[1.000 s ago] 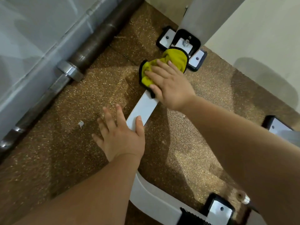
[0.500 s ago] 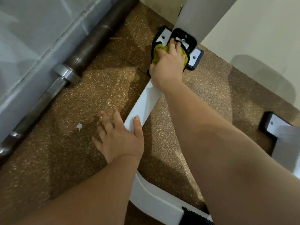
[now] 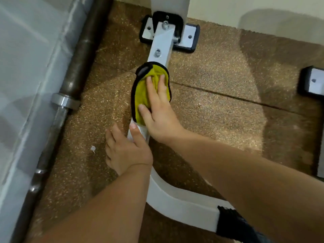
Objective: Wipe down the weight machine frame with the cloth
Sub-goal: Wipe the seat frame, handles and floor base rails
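Pressed the yellow, black-edged cloth flat onto the white frame bar with the right hand, fingers straight and spread over the fabric, thumb stretched along its near edge, nothing curled around it. Kept the cloth draped over the bar's top, just nearer than 2 bolts and the black-edged foot plate at the far end. Rested the left hand beside the bar on the speckled brown floor, fingers loose and uncurled, thumb lying on the bar. Off to the left, along the floor, a dark barbell; near the left hand, a small white scrap.
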